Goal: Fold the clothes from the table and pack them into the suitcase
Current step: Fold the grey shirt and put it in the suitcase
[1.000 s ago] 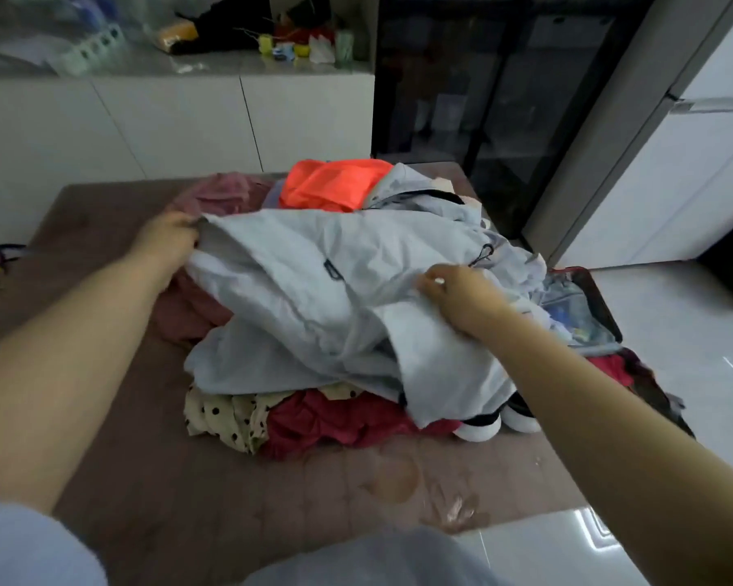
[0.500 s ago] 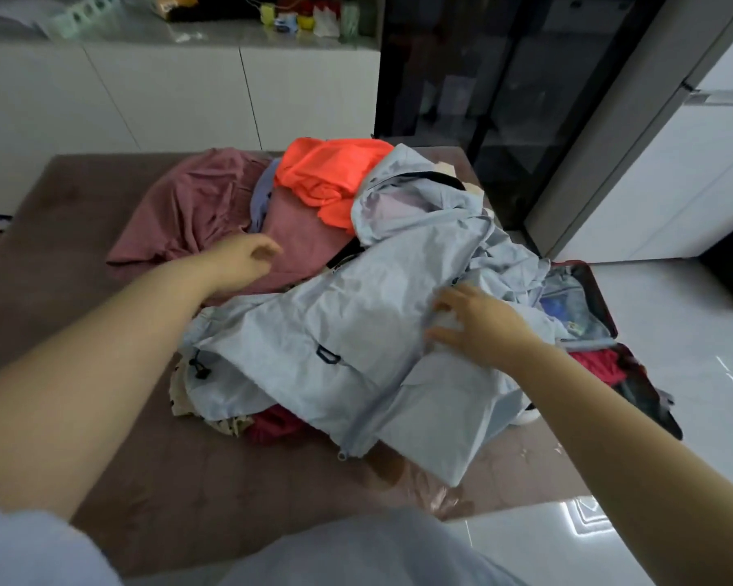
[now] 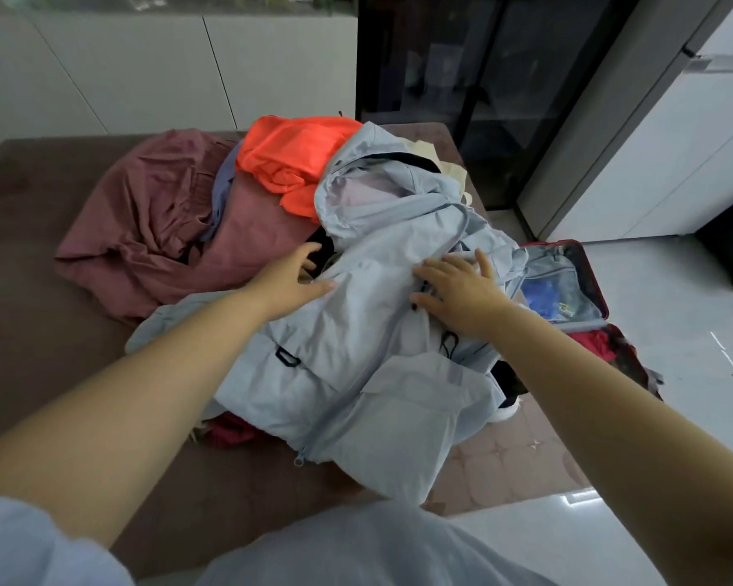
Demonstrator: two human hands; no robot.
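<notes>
Blue jacket (image 3: pixel 356 332) spread on top of the clothes pile on table (image 3: pixel 39 247). Left hand (image 3: pixel 290 285) flat on its left edge, fingers straight, gripping nothing. Right hand (image 3: pixel 462 293) splayed flat by the zipper. Suitcase (image 3: pixel 568 258) open on the floor, right of table.

both bare arms reach forward, left hand (image 3: pixel 290 285) and right hand (image 3: pixel 462 289) flat, fingers spread.

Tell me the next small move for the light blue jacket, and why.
Probably smooth the light blue jacket out flat before folding. It lies rumpled over the other clothes, and both hands are open and grip nothing: the left hand is at its edge and the right hand is by its zipper.
</notes>
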